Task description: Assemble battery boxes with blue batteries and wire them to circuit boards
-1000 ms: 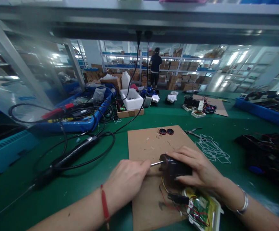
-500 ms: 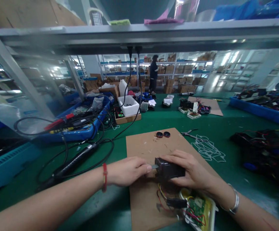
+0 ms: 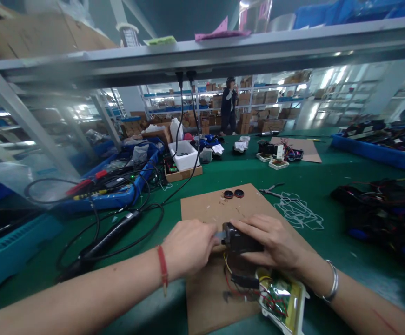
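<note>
My right hand is wrapped over a black plastic housing above the cardboard sheet. From the left, my left hand pinches a thin, flat greyish blade-like piece, whose tip meets the housing's left end. Its handle, if any, is hidden in the fingers. Below the housing, red, yellow and black wires lead to a white-framed tray with a green circuit board, close to my right wrist. Two small round black speakers lie on the far part of the cardboard.
Pliers and a tangle of white cord lie right of the cardboard. Left are a black cabled tool and a blue bin. Dark wired parts sit at right. A shelf edge crosses overhead; a person stands far back.
My left hand has rolled over, its knuckles now higher, with the blade-like piece still at the housing's end. The housing and my right hand stay nearly in place. The distant person has turned.
</note>
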A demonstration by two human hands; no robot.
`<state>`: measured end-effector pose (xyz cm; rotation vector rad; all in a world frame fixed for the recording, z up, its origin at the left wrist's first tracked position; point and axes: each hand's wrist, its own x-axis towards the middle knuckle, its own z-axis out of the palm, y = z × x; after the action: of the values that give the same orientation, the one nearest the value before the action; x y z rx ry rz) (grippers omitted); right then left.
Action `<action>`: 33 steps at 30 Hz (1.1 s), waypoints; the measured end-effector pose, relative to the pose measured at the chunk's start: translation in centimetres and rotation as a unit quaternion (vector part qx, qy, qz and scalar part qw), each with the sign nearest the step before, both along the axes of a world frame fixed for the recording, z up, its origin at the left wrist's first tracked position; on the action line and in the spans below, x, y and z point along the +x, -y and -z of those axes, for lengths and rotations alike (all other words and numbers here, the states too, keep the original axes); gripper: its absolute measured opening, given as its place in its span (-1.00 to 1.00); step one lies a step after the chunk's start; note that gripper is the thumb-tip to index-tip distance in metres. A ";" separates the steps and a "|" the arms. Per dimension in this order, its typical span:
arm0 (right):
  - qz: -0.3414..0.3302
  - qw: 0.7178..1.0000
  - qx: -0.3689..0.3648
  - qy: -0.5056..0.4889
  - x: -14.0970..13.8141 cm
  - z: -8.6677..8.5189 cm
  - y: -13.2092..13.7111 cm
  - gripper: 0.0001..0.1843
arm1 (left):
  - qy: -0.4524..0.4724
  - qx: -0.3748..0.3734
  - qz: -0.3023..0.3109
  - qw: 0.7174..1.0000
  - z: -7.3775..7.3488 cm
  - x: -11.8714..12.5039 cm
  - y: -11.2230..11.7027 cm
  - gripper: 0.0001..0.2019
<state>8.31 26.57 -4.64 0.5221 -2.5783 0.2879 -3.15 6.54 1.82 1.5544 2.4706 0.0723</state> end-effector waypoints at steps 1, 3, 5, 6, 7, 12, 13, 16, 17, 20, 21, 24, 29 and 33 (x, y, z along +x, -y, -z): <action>0.001 1.000 -0.028 0.006 -0.1 0.2 0.0 -0.42 | -0.031 0.002 0.004 1.000 0.1 0.2 0.0 -0.71; 0.005 0.996 -0.082 0.023 -0.3 0.5 0.0 -0.43 | -0.073 0.004 0.020 0.997 0.3 0.5 0.0 -0.72; 0.007 0.990 -0.130 0.048 -0.4 0.6 0.1 -0.44 | -0.107 0.006 0.048 0.993 0.5 0.7 0.0 -0.75; 0.004 0.986 -0.152 0.062 -0.5 0.7 0.1 -0.45 | -0.126 0.009 0.065 0.990 0.6 0.7 0.0 -0.76; -0.003 0.982 -0.171 0.076 -0.6 0.7 0.1 -0.45 | -0.142 0.011 0.082 0.986 0.7 0.7 0.1 -0.76; -0.005 0.968 -0.222 0.121 -1.0 0.7 0.2 -0.46 | -0.140 -0.009 0.092 0.986 0.6 -0.7 0.4 -0.80; 0.011 0.967 -0.224 0.120 -1.1 0.8 0.1 -0.47 | -0.135 -0.009 0.077 0.988 0.6 -1.2 0.6 -0.79; 0.079 0.962 -0.238 0.110 -1.5 1.4 -0.3 -0.50 | -0.103 0.009 -0.001 0.995 1.2 -2.9 1.2 -0.76; 0.099 0.956 -0.252 0.109 -1.6 1.7 -0.5 -0.52 | -0.088 0.013 -0.024 0.996 1.8 -3.5 1.4 -0.77; 0.112 0.936 -0.315 0.112 -2.0 2.2 -0.9 -0.64 | -0.063 0.009 -0.041 0.997 4.1 -4.9 1.7 -0.82; 0.105 0.929 -0.335 0.118 -2.1 2.3 -0.9 -0.67 | -0.059 0.012 -0.042 0.997 4.9 -5.2 1.7 -0.83; 0.106 0.916 -0.362 0.137 -2.2 2.3 -1.0 -0.69 | -0.061 0.048 -0.054 0.996 6.2 -5.6 1.3 -0.83; 0.168 0.917 -0.345 0.110 -2.3 2.6 -1.4 -0.69 | -0.028 0.165 -0.015 0.986 5.6 -4.6 -0.9 -0.70; 0.129 0.916 -0.364 0.110 -2.5 3.5 -2.0 -0.72 | 0.070 0.215 0.087 0.970 5.8 -3.4 -2.4 -0.44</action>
<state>5.79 28.52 -8.10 -0.1323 -2.4503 1.1996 -6.57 8.90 -4.02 1.8486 2.2985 0.7051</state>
